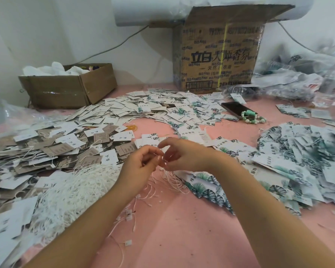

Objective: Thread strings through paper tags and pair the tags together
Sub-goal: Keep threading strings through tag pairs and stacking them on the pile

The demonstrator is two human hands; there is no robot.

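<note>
1. Currently both hands meet near the middle of the surface (182, 235): the left hand (141, 164) and right hand (185, 153) each have a grip pinched together on thin white strings (171, 179) that trail down to the surface; neither holds a tag.
2. Likely finished: the heap of leaf-printed tags (298, 161) by the right edge, with strings showing among them.
3. Left to do, I judge: a thick string bundle (75, 187) toward the front-left corner and loose tags (124, 109) spread across the far left.

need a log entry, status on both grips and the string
Left grip and right grip both pinch thin white strings above the pink table. No tag held yet; leaf-print tags lie just beside. Nothing in the way.
</note>
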